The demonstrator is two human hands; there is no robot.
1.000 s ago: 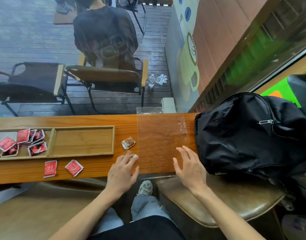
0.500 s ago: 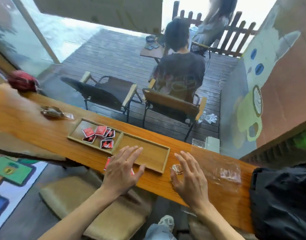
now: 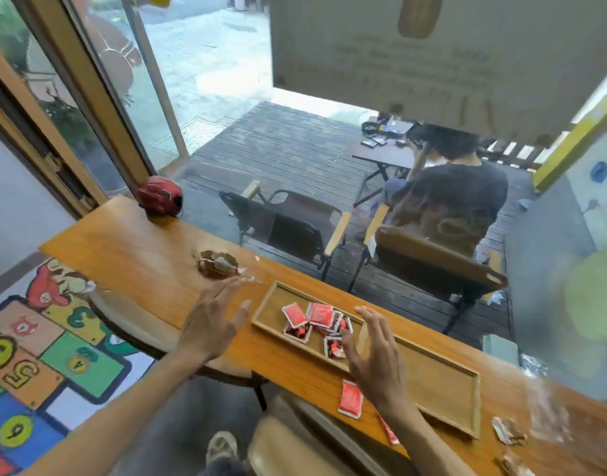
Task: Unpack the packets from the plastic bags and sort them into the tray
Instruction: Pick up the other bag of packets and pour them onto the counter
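Note:
A wooden two-compartment tray (image 3: 442, 395) lies on the wooden counter. Its left compartment holds several red packets (image 3: 321, 314); the right one is bare. My left hand (image 3: 211, 324) reaches out with straight fingers toward a clear plastic bag of brown packets (image 3: 218, 264) farther left on the counter, just short of it. My right hand (image 3: 377, 355) hovers open over the tray's middle, holding nothing. A red packet (image 3: 350, 398) lies on the counter in front of the tray, another partly hidden under my right wrist. Brown packets (image 3: 508, 431) lie at the far right beside an empty clear bag (image 3: 549, 417).
A red helmet-like object (image 3: 160, 195) sits at the counter's far left end by the window. Beyond the glass are chairs and a seated person. Below the counter are padded stools and a colourful hopscotch floor mat (image 3: 37, 365).
My view has swung left along the counter. Both hands moved left: the left from beside the tray toward the bag of brown packets, the right from the brown packets to over the tray.

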